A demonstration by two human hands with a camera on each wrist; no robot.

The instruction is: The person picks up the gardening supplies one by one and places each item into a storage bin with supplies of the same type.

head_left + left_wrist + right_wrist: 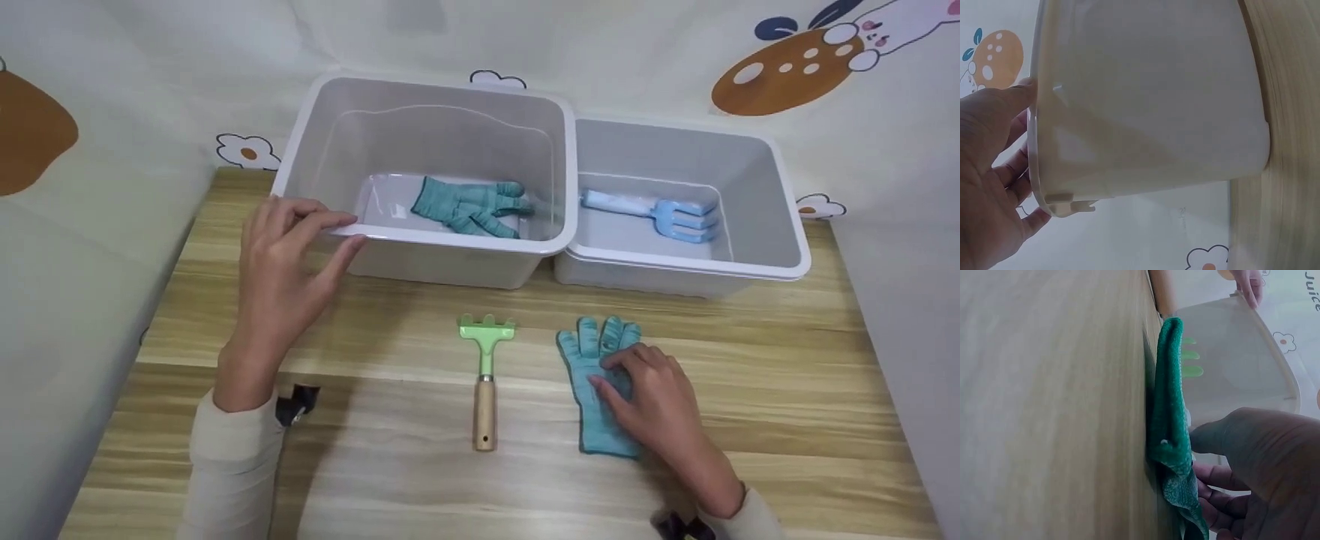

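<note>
Nearest, the right hand (660,401) is over the green glove (592,390) on the wooden table (405,427), its thumb and forefinger spread apart; how firmly it touches the cloth I cannot tell. That glove lies flat, cuff toward the person, fingers pointing away to the bins, its long axis running near to far. Just left of it, the green rake (486,405) lies nearly parallel, wooden handle toward the person, tines away. Farther left, well apart from the right hand, the left hand (281,262) pinches the near rim of the tall bin (450,237). Inside, a second glove (461,201) lies crosswise, fingers to the right. Beside it, the low bin (682,265) holds a blue fork (679,221), tines also rightward.
</note>
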